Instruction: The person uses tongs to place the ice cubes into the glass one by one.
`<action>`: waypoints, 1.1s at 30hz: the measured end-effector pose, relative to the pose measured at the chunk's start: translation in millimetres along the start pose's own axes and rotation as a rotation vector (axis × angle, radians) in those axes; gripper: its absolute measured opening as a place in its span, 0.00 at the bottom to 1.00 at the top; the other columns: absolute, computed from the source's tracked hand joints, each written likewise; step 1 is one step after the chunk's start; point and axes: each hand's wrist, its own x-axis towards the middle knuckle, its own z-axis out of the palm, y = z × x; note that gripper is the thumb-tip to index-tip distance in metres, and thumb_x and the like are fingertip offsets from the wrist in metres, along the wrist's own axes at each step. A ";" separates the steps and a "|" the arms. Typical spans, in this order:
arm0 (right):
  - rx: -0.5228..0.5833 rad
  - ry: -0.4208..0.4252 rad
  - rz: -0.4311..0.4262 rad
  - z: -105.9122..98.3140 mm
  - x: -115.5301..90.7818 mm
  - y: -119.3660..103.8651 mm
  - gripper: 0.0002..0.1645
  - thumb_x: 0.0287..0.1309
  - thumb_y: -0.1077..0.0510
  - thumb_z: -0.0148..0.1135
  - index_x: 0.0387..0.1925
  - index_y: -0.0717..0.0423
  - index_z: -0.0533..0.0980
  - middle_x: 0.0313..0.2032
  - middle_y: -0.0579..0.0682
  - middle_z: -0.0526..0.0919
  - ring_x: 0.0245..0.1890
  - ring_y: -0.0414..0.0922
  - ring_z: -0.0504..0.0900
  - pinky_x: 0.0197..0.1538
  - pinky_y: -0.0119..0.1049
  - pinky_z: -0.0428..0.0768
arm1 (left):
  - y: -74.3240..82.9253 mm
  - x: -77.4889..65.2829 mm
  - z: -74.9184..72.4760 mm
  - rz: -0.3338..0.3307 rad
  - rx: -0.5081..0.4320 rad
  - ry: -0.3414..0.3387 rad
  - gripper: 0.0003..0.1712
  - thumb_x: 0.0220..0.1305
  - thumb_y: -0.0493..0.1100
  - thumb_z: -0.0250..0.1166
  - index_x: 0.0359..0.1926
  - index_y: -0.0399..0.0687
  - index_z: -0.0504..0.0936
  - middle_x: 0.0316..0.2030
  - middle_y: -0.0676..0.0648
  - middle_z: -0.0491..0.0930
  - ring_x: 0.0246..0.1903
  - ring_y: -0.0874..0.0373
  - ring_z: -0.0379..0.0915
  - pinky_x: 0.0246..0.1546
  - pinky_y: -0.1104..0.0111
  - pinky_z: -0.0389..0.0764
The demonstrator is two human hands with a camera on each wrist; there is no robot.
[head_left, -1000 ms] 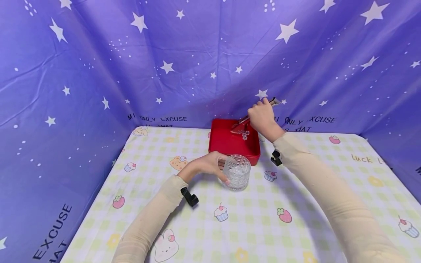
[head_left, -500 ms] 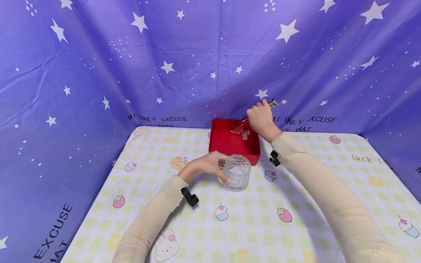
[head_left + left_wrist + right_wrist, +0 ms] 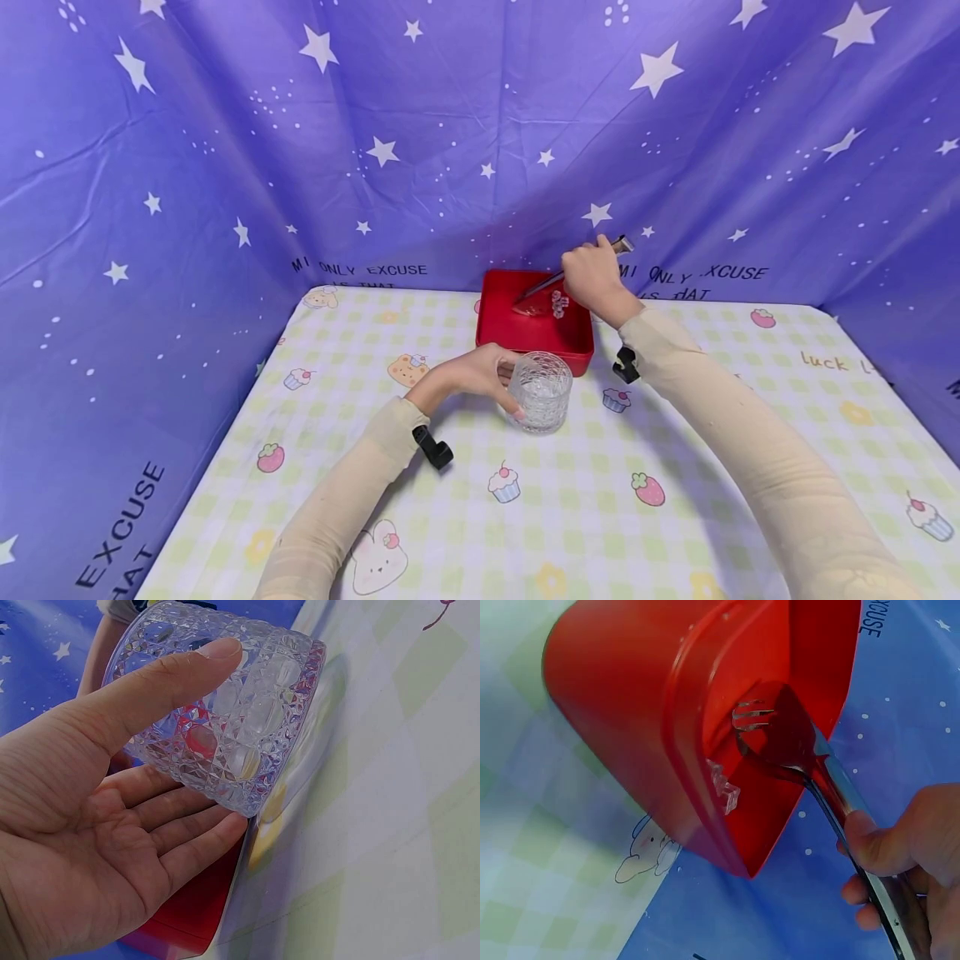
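My left hand [image 3: 480,375] grips a clear cut-glass tumbler [image 3: 542,396] standing upright on the table, thumb on its near side and fingers round the back. In the left wrist view the thumb lies along the textured wall of the tumbler [image 3: 262,697]. Up at the red tray [image 3: 525,337], my right hand [image 3: 595,271] holds metal serving tongs [image 3: 542,285] slanting down into it. One tong end is forked and the other spoon-shaped, as the tongs [image 3: 832,780] show in the right wrist view. Clear ice-like pieces [image 3: 559,304] lie in the tray beside the tong tips.
A checked tablecloth [image 3: 420,517] with cartoon prints covers the table. Behind and to the sides hangs a purple star-patterned curtain [image 3: 450,167], close to the tray's far edge. The tumbler stands right in front of the tray's near wall.
The tong tips have shifted left and toward the front inside the tray, away from the clear pieces. My right hand has dipped slightly. The left hand and tumbler stay put.
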 end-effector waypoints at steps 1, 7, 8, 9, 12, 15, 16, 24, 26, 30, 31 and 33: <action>0.011 -0.008 0.006 -0.2 -0.3 -0.2 0.10 0.49 0.69 0.55 0.18 0.60 0.78 0.23 0.61 0.84 0.29 0.59 0.82 0.48 0.55 0.72 | -0.3 0.1 0.1 0.001 -0.003 -0.001 0.45 0.43 0.31 0.83 0.66 0.42 0.78 0.59 0.44 0.84 0.58 0.57 0.81 0.63 0.70 0.79; 0.064 -0.053 0.054 1.3 -1.3 2.5 0.09 0.47 0.69 0.57 0.17 0.57 0.78 0.22 0.59 0.83 0.29 0.58 0.82 0.49 0.55 0.72 | -1.3 1.0 -0.4 0.002 0.007 0.004 0.47 0.43 0.32 0.83 0.67 0.42 0.77 0.60 0.44 0.83 0.60 0.56 0.80 0.63 0.70 0.78; 0.070 -0.056 0.062 2.1 -1.7 3.3 0.10 0.47 0.69 0.56 0.18 0.58 0.79 0.22 0.59 0.84 0.29 0.58 0.82 0.49 0.55 0.72 | -1.3 1.2 -0.5 0.002 0.013 0.006 0.47 0.43 0.32 0.83 0.67 0.42 0.77 0.60 0.45 0.83 0.60 0.57 0.80 0.63 0.71 0.78; 0.076 -0.058 0.069 2.9 -2.1 4.1 0.10 0.48 0.69 0.56 0.18 0.58 0.79 0.22 0.59 0.84 0.29 0.58 0.82 0.49 0.55 0.72 | -1.6 1.4 -0.6 0.003 0.015 0.005 0.47 0.43 0.32 0.83 0.67 0.42 0.77 0.60 0.45 0.83 0.60 0.57 0.80 0.63 0.71 0.78; 0.088 -0.054 0.087 5.5 -3.9 6.2 0.11 0.50 0.68 0.56 0.19 0.59 0.81 0.23 0.60 0.85 0.30 0.59 0.83 0.48 0.56 0.72 | -2.0 1.7 -0.7 0.005 0.023 0.003 0.46 0.43 0.33 0.83 0.67 0.43 0.78 0.59 0.45 0.84 0.58 0.58 0.80 0.63 0.71 0.78; 0.096 -0.044 0.096 8.3 -5.7 8.4 0.10 0.51 0.68 0.57 0.20 0.59 0.82 0.23 0.61 0.85 0.31 0.60 0.84 0.48 0.56 0.72 | -2.1 1.5 -0.6 0.007 0.024 -0.001 0.44 0.43 0.33 0.83 0.65 0.43 0.79 0.57 0.45 0.85 0.57 0.58 0.81 0.62 0.71 0.79; 0.098 -0.042 0.100 9.1 -6.3 8.7 0.10 0.51 0.67 0.57 0.19 0.59 0.81 0.23 0.61 0.85 0.30 0.61 0.84 0.49 0.56 0.72 | -2.1 1.5 -0.6 0.007 0.024 -0.001 0.44 0.43 0.33 0.83 0.65 0.43 0.79 0.57 0.45 0.85 0.57 0.58 0.81 0.62 0.71 0.79; 0.120 -0.030 0.109 11.6 -9.2 9.5 0.12 0.50 0.69 0.56 0.16 0.58 0.78 0.22 0.61 0.85 0.29 0.61 0.83 0.49 0.57 0.71 | -1.9 1.5 -0.1 -0.001 0.022 -0.003 0.46 0.42 0.33 0.84 0.66 0.44 0.78 0.59 0.46 0.84 0.58 0.58 0.80 0.63 0.70 0.78; 0.116 -0.026 0.106 12.0 -9.7 9.4 0.12 0.50 0.68 0.56 0.16 0.59 0.78 0.23 0.61 0.85 0.29 0.61 0.83 0.48 0.57 0.71 | -2.2 1.5 -0.1 0.001 0.021 -0.005 0.45 0.42 0.33 0.83 0.66 0.44 0.78 0.58 0.46 0.84 0.58 0.58 0.81 0.63 0.71 0.78; 0.115 -0.016 0.101 13.4 -10.0 9.5 0.12 0.50 0.68 0.57 0.16 0.59 0.78 0.22 0.61 0.85 0.28 0.60 0.83 0.47 0.56 0.71 | -2.5 1.6 -0.2 0.004 0.018 -0.008 0.45 0.43 0.33 0.83 0.66 0.43 0.79 0.58 0.45 0.85 0.57 0.59 0.81 0.62 0.71 0.79; 0.116 -0.013 0.099 13.7 -9.9 9.7 0.12 0.50 0.68 0.57 0.16 0.58 0.78 0.22 0.61 0.85 0.28 0.60 0.83 0.47 0.56 0.71 | -2.6 1.7 -0.2 0.004 0.018 -0.006 0.45 0.43 0.33 0.83 0.66 0.43 0.79 0.58 0.45 0.85 0.57 0.59 0.81 0.62 0.71 0.79; 0.117 -0.007 0.095 14.3 -9.7 9.8 0.12 0.50 0.69 0.57 0.15 0.58 0.78 0.21 0.60 0.84 0.28 0.60 0.83 0.47 0.56 0.71 | -2.4 1.9 -0.1 0.001 0.017 -0.005 0.45 0.43 0.33 0.83 0.66 0.42 0.78 0.59 0.45 0.84 0.58 0.59 0.81 0.62 0.71 0.79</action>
